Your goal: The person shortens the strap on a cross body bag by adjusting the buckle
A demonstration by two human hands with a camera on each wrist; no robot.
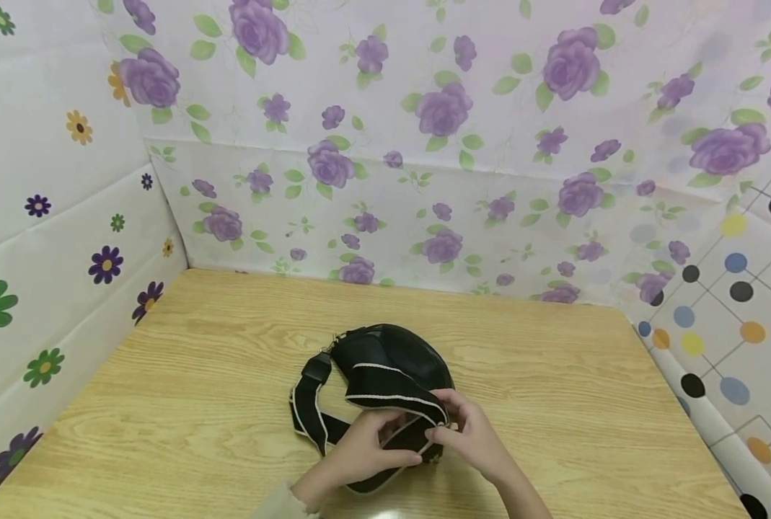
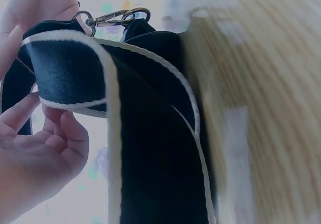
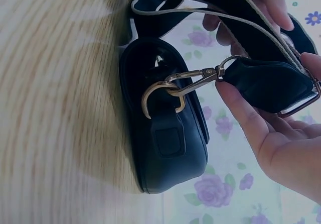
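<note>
A black shoulder bag (image 1: 391, 346) lies on the wooden table. Its wide black strap (image 1: 385, 386) with pale edging loops over its front and out to the left. My left hand (image 1: 368, 450) grips the strap near the bag's front, fingers partly behind the band; in the left wrist view, curled fingers (image 2: 67, 133) show at its edge. At the bag's right end, my right hand (image 1: 472, 432) pinches the strap's leather end tab (image 3: 266, 81). A gold snap hook (image 3: 200, 78) joins that tab to the D-ring (image 3: 150, 96) on the bag's side.
The light wooden tabletop (image 1: 554, 360) stretches around the bag. A floral sheet (image 1: 385, 144) hangs behind it, with a flower-patterned sheet (image 1: 54, 238) at the left and a dotted one (image 1: 742, 310) at the right.
</note>
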